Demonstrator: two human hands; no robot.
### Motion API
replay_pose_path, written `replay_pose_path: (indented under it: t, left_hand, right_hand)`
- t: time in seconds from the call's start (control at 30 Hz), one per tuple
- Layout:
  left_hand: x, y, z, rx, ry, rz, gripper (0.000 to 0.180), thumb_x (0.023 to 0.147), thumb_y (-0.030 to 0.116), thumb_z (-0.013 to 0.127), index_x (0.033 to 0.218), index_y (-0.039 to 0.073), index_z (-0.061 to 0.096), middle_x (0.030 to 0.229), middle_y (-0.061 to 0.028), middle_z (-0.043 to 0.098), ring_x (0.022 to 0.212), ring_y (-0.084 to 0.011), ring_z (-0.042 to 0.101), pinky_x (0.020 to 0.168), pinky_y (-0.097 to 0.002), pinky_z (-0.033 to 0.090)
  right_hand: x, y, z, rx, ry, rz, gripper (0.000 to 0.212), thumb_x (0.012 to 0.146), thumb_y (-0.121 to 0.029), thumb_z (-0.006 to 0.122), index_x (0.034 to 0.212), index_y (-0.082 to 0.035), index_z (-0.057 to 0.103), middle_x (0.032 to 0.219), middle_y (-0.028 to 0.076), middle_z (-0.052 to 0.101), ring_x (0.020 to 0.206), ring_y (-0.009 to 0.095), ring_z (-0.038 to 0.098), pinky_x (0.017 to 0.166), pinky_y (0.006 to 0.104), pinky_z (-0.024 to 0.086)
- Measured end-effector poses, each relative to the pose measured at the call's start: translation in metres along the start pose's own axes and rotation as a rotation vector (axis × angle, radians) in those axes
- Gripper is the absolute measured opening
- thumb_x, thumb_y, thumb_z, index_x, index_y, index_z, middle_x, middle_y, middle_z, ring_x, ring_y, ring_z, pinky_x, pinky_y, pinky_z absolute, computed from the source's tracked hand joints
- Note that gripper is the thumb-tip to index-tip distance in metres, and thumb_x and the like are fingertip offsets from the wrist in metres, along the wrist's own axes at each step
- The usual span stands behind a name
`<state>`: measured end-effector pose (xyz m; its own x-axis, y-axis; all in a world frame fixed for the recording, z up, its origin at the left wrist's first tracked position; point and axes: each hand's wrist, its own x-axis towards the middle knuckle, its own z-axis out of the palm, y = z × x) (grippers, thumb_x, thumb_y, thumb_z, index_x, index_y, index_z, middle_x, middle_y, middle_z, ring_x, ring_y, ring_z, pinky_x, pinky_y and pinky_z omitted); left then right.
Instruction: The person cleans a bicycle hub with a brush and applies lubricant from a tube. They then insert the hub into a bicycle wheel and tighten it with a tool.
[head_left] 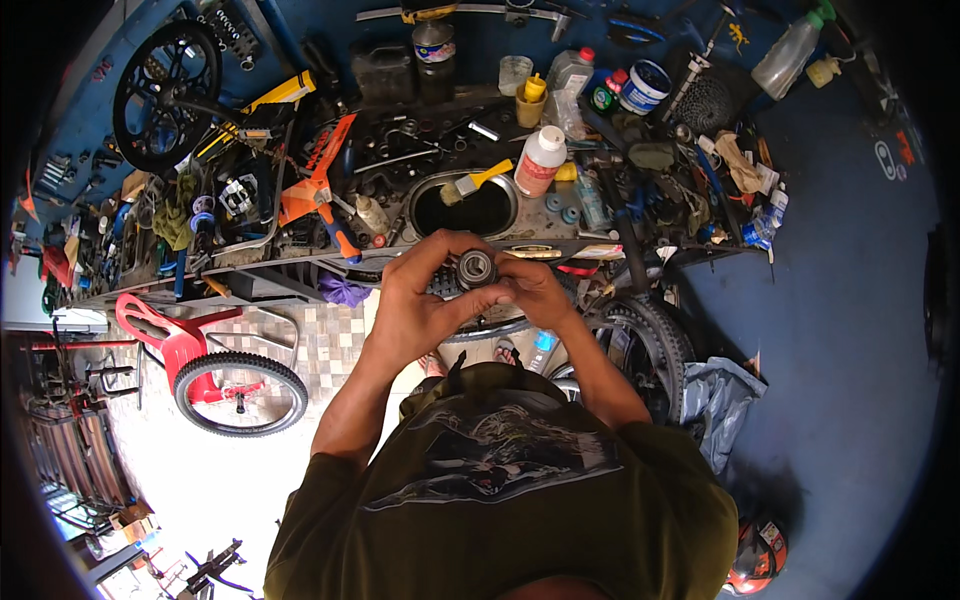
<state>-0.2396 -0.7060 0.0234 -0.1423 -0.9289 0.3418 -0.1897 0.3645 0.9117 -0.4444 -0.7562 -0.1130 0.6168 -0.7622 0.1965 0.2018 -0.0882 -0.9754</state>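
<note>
Holding a round, bearing-like metal part [477,268] between left-hand grip [425,300] and right-hand grip [538,292], touched from both sides, just in front of a cluttered worktop [540,226]. Facing a dark oval basin [470,215] there, with a yellow-handled brush [488,177] laid across its upper edge, a white bottle [541,160] just to the right and an orange tool [318,190] to the left. Showing lower left a red chair [182,345] behind a knobby-tyred wheel [240,403]; lower right, a helmet [757,562].

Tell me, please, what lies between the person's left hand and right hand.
In the head view, a round, dark metal part lies between the left hand and the right hand, held in their fingers.
</note>
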Motion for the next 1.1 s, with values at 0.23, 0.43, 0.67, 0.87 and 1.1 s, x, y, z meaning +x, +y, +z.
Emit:
replay_pose_path:
  t: [0.23, 0.43, 0.67, 0.87, 1.1]
  left_hand:
    - [0.003, -0.005, 0.001, 0.057, 0.040, -0.063, 0.038, 0.077, 0.010, 0.088, 0.107, 0.000, 0.067, 0.099, -0.0068, 0.069, 0.094, -0.0128, 0.063, 0.085, -0.0279, 0.049]
    - [0.009, -0.038, 0.023, -0.124, -0.075, 0.075, 0.040, 0.076, 0.017, 0.088, 0.107, 0.001, 0.070, 0.126, -0.0161, 0.065, 0.120, -0.0240, 0.060, 0.100, -0.0363, 0.047]
    - [0.001, -0.046, 0.046, -0.318, -0.054, -0.042, 0.038, 0.076, 0.012, 0.085, 0.108, 0.000, 0.069, 0.122, -0.0145, 0.067, 0.117, -0.0252, 0.062, 0.099, -0.0357, 0.047]
    - [-0.010, -0.031, 0.050, 0.010, 0.125, 0.060, 0.042, 0.072, 0.013, 0.088, 0.107, 0.000, 0.069, 0.120, -0.0133, 0.068, 0.110, -0.0255, 0.066, 0.094, -0.0350, 0.050]
    - [-0.047, -0.036, 0.057, 0.173, 0.312, -0.066, 0.042, 0.072, 0.018, 0.088, 0.107, 0.002, 0.070, 0.120, -0.0137, 0.069, 0.109, -0.0260, 0.065, 0.093, -0.0357, 0.050]
  right_hand:
    - [-0.024, -0.017, -0.019, 0.037, 0.215, 0.196, 0.031, 0.104, -0.020, 0.058, 0.125, 0.001, 0.064, 0.093, 0.001, 0.058, 0.088, 0.010, 0.058, 0.078, 0.0272, 0.050]
    - [-0.020, -0.039, -0.005, 0.105, 0.265, 0.081, 0.032, 0.102, -0.015, 0.061, 0.130, 0.001, 0.061, 0.097, 0.003, 0.058, 0.086, 0.011, 0.060, 0.074, 0.0282, 0.054]
    - [-0.010, -0.035, -0.026, -0.194, 0.126, 0.092, 0.022, 0.095, -0.005, 0.063, 0.116, -0.004, 0.068, 0.099, 0.003, 0.067, 0.082, 0.011, 0.060, 0.075, 0.0284, 0.051]
    - [0.014, -0.002, -0.207, -1.089, 0.798, 0.381, 0.033, 0.090, -0.030, 0.068, 0.116, -0.010, 0.069, 0.108, 0.016, 0.068, 0.103, 0.037, 0.065, 0.086, 0.0492, 0.053]
    - [0.033, 0.012, -0.239, -1.308, 0.662, 0.637, 0.038, 0.090, -0.031, 0.068, 0.121, -0.010, 0.066, 0.124, 0.019, 0.061, 0.111, 0.041, 0.061, 0.093, 0.0541, 0.051]
